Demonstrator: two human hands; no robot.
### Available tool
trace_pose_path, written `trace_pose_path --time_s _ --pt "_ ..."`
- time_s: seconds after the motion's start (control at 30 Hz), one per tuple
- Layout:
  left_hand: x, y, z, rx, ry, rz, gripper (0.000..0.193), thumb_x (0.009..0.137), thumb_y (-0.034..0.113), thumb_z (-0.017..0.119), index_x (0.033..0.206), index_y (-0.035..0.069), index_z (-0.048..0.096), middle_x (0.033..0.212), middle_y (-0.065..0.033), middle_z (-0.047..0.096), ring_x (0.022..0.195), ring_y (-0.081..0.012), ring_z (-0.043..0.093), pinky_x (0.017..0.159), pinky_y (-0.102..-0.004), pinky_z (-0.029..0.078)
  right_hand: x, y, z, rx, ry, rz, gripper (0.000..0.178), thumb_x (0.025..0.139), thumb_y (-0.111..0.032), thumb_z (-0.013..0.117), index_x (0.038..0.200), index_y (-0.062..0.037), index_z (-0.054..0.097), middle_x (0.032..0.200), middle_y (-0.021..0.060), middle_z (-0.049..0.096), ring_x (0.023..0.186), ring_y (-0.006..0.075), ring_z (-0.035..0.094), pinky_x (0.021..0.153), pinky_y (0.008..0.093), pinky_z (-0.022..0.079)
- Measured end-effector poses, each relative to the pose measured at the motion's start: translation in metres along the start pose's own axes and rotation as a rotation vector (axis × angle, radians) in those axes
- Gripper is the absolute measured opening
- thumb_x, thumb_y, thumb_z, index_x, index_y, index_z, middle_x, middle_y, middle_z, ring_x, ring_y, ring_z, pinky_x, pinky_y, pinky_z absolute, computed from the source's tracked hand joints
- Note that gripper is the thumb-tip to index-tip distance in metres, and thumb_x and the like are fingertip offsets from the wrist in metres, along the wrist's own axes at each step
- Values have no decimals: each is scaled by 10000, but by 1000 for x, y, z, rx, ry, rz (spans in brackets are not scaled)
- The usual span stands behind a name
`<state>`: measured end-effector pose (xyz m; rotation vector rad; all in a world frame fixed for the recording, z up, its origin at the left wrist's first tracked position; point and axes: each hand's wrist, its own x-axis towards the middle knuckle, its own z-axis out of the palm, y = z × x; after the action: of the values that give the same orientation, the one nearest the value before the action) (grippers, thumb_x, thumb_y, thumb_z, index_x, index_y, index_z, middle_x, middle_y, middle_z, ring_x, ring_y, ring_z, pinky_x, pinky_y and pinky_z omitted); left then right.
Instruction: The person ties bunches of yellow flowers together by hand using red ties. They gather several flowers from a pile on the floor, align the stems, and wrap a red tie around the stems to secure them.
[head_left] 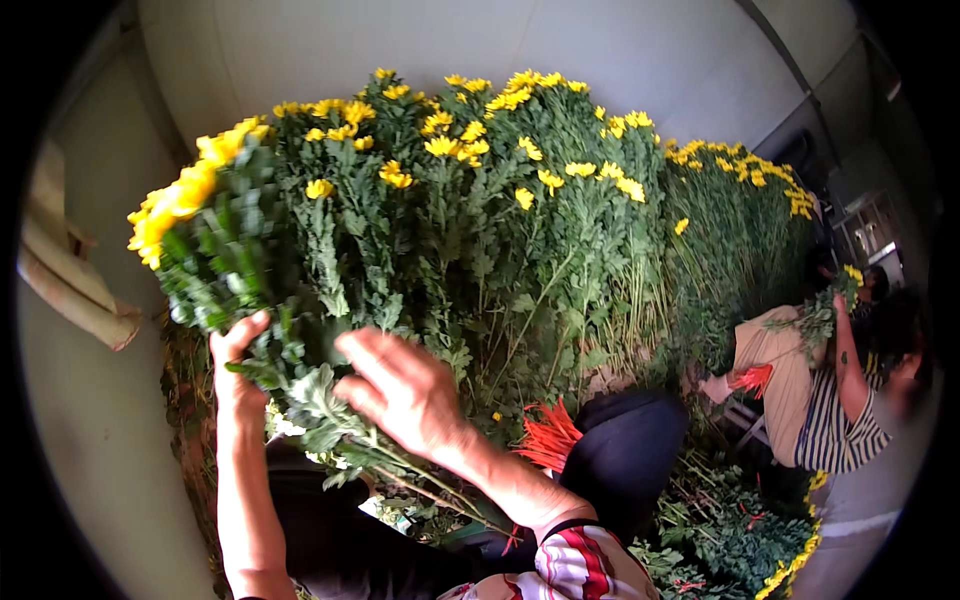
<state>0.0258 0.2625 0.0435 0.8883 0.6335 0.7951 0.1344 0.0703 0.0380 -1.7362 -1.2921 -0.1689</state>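
My left hand (237, 362) is closed around the leafy stems of a bunch of yellow chrysanthemums (190, 240). The blooms point up and left, and the bare stem ends slant down to the right over my lap. Beside the lower leaves of this bunch is my right hand (405, 390), slightly blurred, with its fingers stretched out and apart. I see nothing held in it. Its forearm passes above the stem ends. Behind both hands, many more yellow chrysanthemums (430, 240) lean in a dense bank against the pale wall.
Orange-red strips (550, 435) form a bundle beside my dark-clothed knee (625, 455). At right, another person (840, 400) in a striped top sits holding a flower stem. Tied flower bunches (730, 520) lie at lower right. A pale rolled-looking object (80, 285) stands by the left wall.
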Motion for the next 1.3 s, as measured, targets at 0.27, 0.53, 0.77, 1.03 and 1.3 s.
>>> trace_pose_path --time_s 0.27,0.53,0.77,1.03,1.3 --pt "1 -7 -5 107 59 -79 179 782 226 687 846 70 625 729 -26 623 612 -156 594 559 -304 498 -113 336 -66 -522 509 857 293 906 -163 625 1162 -26 587 1091 162 616 893 287 629 709 401 545" --pt "8 -31 28 231 94 -148 281 753 220 703 960 55 611 763 -35 621 659 -174 613 600 -311 513 -86 391 -50 524 570 1308 720 939 -352 596 1502 -92 229 1042 118 656 736 166 612 631 314 500" --pt "6 -17 48 133 67 -102 442 714 35 682 1131 34 535 880 -69 600 690 -203 623 675 -374 569 -93 379 -36 -2 648 983 405 996 -225 503 1342 -15 492 1241 150 615 1130 238 563 981 343 424" --pt "5 -6 25 114 128 -73 238 729 119 695 931 18 617 745 -53 636 600 -171 614 570 -307 530 -59 295 -14 -711 19 672 509 871 -230 670 1317 -65 488 1329 144 489 1188 295 449 967 438 405" --pt "-1 20 6 -18 149 -89 363 732 42 680 1076 9 569 842 -70 628 690 -202 644 664 -371 585 -87 252 188 -108 -124 644 602 832 -480 660 1246 -58 548 1034 200 656 946 382 628 833 449 488"
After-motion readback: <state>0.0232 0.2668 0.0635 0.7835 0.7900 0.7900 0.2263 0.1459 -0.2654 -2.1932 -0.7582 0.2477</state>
